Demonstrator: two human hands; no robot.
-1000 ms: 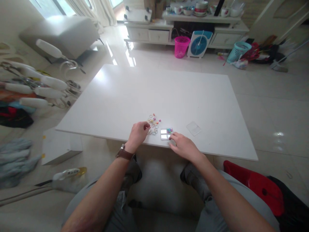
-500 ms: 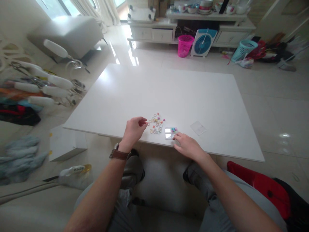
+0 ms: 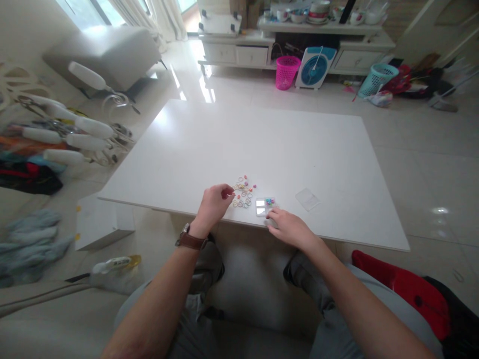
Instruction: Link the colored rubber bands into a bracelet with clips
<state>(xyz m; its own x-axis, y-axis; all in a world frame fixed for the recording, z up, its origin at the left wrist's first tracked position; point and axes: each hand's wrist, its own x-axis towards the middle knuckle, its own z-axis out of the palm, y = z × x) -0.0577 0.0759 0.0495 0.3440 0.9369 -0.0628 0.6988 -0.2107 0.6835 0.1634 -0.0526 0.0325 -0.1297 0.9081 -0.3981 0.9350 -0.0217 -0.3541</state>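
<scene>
My left hand [image 3: 216,204], a watch on its wrist, reaches in at the left side of a small pile on the table. Its thumb and index finger are pinched together; whatever is between them is too small to make out. The pile mixes thin rings [image 3: 247,201] in pale colours with small flower-shaped beads [image 3: 246,184] in red, orange and purple. To its right lies a clear compartment box [image 3: 261,204], with colourful beads [image 3: 270,201] in the upper right section. My right hand [image 3: 288,227] has its fingers closed on the box's lower right corner, hiding part of it.
A clear flat lid [image 3: 307,199] lies right of the box on the white table [image 3: 247,139]. The table's near edge runs just below both hands. A red stool [image 3: 404,294] stands at the lower right. Beyond the table are a pink basket [image 3: 286,73] and a blue fan [image 3: 315,68].
My left hand has shifted slightly right, closer over the rings. My right hand has slid a little left along the box and still touches it.
</scene>
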